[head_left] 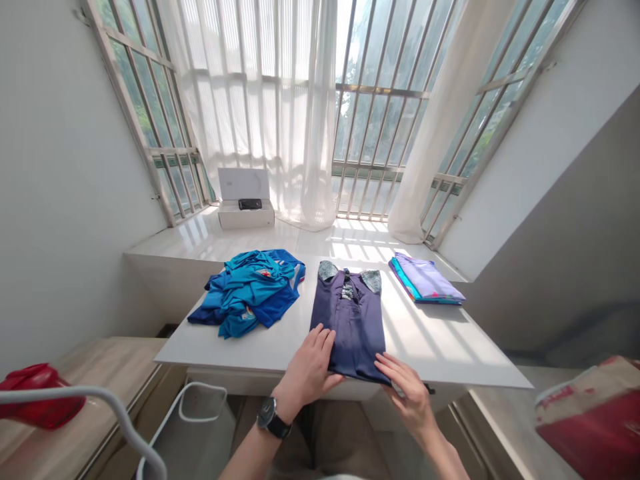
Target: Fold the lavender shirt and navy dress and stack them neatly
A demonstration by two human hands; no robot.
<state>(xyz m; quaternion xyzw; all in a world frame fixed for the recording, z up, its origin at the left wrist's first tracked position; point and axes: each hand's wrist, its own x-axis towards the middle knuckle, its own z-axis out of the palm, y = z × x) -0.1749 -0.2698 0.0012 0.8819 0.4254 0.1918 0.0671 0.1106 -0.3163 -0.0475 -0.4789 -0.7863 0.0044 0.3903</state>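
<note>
A dark navy garment (pixel 353 320) with a patterned collar lies partly folded lengthwise on the white table (pixel 440 340). My left hand (pixel 310 370), a watch on its wrist, rests flat at the garment's lower left edge with fingers stretched out on the fabric. My right hand (pixel 407 387) lies at the lower right corner, fingers extended onto the hem. To the left sits a heap of blue and turquoise clothes (pixel 250 290). To the right lies a folded stack of lilac and teal garments (pixel 426 280).
An open white box (pixel 245 200) with a dark device stands on the window ledge behind sheer curtains. A white wire basket (pixel 197 427) sits below the table's left. A red object (pixel 37 393) lies on the wooden bench; a red and tan bag (pixel 595 413) at right.
</note>
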